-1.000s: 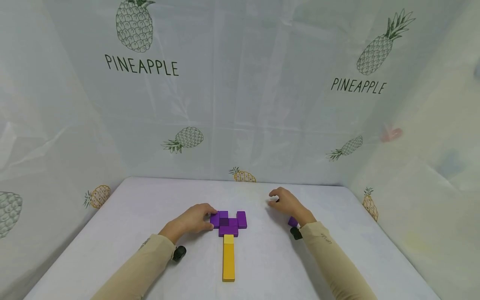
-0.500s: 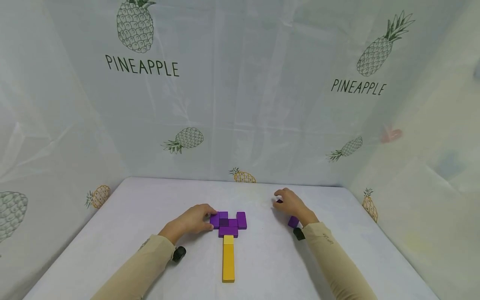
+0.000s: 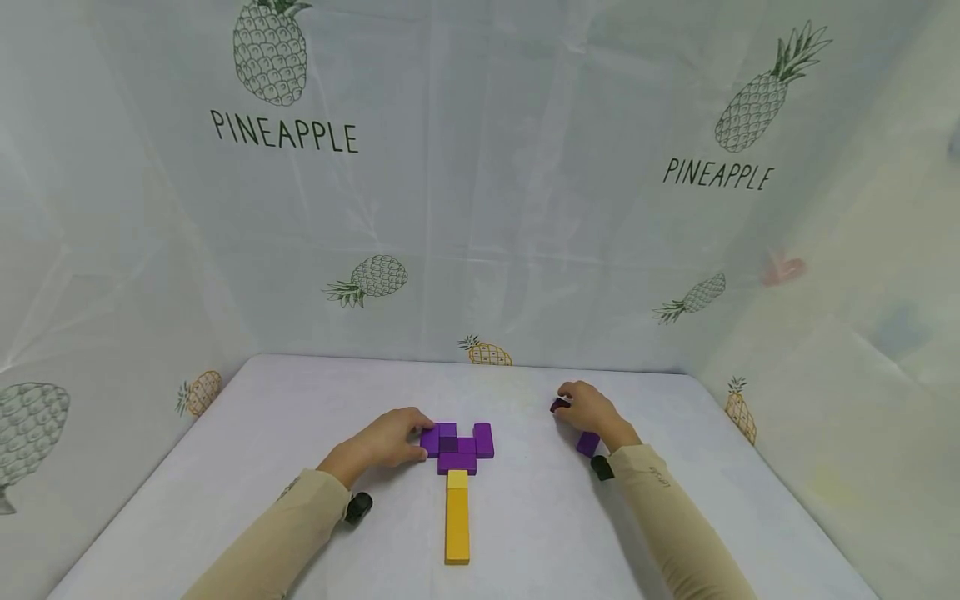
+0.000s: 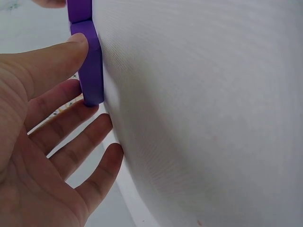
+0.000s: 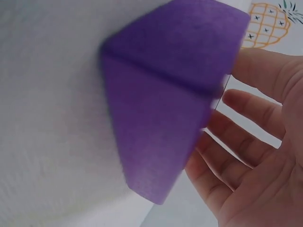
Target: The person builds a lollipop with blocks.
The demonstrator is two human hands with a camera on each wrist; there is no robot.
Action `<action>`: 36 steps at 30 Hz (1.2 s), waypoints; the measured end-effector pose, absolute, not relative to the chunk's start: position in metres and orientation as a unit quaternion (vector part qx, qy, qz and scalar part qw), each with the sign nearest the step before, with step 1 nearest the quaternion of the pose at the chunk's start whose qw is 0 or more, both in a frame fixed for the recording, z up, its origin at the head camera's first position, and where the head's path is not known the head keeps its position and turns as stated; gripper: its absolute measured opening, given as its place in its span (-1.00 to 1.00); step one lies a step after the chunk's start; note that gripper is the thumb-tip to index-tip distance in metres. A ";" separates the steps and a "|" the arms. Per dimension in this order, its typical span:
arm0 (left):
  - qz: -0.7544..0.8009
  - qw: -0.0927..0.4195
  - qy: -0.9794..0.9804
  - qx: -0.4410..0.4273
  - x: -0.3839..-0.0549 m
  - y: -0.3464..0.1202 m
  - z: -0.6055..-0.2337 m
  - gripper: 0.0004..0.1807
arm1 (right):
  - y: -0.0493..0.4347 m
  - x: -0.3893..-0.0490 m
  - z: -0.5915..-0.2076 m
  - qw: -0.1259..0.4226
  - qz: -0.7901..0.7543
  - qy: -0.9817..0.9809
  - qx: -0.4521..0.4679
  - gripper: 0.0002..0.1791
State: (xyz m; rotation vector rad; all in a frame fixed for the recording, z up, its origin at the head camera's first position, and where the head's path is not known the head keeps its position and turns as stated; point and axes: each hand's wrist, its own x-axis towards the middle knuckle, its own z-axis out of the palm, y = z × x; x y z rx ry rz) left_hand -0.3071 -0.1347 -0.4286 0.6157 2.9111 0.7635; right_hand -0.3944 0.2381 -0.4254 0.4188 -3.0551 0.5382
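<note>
In the head view my left hand pinches the leftmost purple block of a small flat arrangement, thumb at its near end and a finger at its far end. The left wrist view shows my thumb on that purple block. My right hand is over the table to the right, fingers bent around a small dark purple block; a sliver of gap shows by the forefinger. A second loose purple block lies below the right wrist and fills much of the right wrist view, hiding the thumb tip.
Other purple blocks continue the arrangement, one standing as a prong at its right. A yellow cube and a long yellow block form a stem toward me. A pineapple-printed sheet surrounds the white table.
The right hand has shifted a little right and toward me, uncovering more of the dark purple block. The left hand and arrangement have stayed put.
</note>
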 end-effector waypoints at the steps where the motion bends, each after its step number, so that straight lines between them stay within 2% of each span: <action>1: 0.248 0.035 0.947 0.201 -0.308 -0.135 -0.429 -0.52 | 0.238 -0.394 -0.425 0.005 0.172 -0.976 0.131 -0.57; 19: 0.248 0.039 0.948 0.196 -0.308 -0.135 -0.427 -0.52 | 0.233 -0.391 -0.423 0.007 0.172 -0.975 0.142 -0.61; 36: 0.250 0.034 0.948 0.194 -0.305 -0.134 -0.430 -0.52 | 0.185 -0.386 -0.420 0.010 0.190 -0.959 0.211 -0.64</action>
